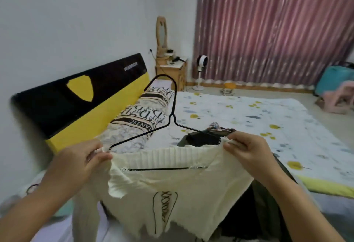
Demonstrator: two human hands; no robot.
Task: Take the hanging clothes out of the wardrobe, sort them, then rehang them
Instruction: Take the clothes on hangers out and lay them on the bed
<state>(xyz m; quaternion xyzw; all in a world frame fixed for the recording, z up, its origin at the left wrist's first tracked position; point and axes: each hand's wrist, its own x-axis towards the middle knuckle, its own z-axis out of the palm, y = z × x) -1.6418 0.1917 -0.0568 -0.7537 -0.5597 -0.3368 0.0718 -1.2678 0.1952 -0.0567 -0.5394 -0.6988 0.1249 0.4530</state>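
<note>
Head view: you're pinching the cream knit top [172,190] at both shoulders, left hand [80,161] at centre left, right hand [247,153] at centre right, each closing tight on the ribbed neckline. A black wire hanger [170,119] is sitting inside the top, its hook rising toward mid-frame. Just behind the neckline, dark clothes [208,136] are piling on the bed [268,111]. Patterned pillows [145,113] are lying against the black-and-yellow headboard [76,96], with a fan [201,65] by the curtain [272,27] in the upper right.

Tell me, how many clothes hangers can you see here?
1: a thin black wire hanger threaded into the cream knitted sweater that both hands hold up over the bed. Others may be hidden in the dark clothes pile behind.
</note>
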